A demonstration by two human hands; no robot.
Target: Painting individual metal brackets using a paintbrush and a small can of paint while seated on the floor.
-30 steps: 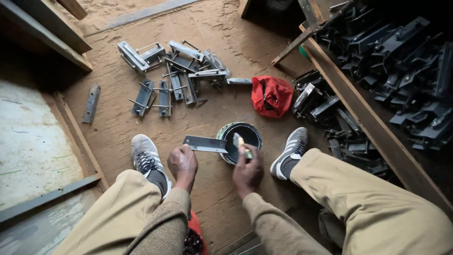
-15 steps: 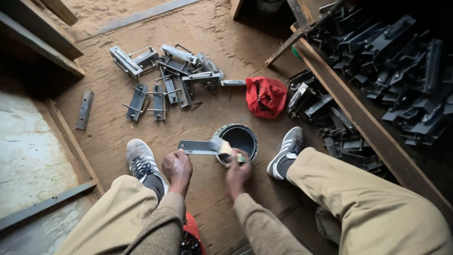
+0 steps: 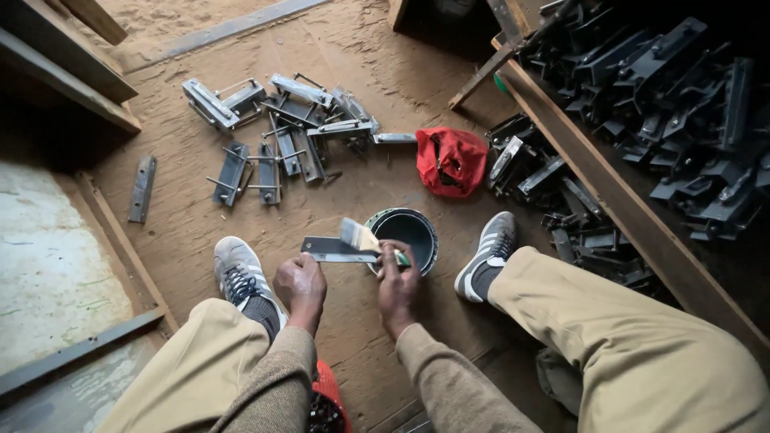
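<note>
Seated person paints a flat metal bar [image 3: 330, 249] over a paint tin [image 3: 407, 236].
Left hand [image 3: 300, 282] grips the bar's end, its length pointing toward 3 o'clock; right hand [image 3: 397, 282] is closed on a brush [image 3: 365, 240] touching the bar.

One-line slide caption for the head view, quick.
Seated person's left hand holds a flat metal plate while the right hand brushes it with a paintbrush beside a paint can.

Soft, even daylight falls on the floor [image 3: 200, 216] left of the fingers [image 3: 305, 269]; far right of them the shelf [image 3: 690, 120] sinks into dim shadow. Focus is sharp, edges bow slightly.
</note>
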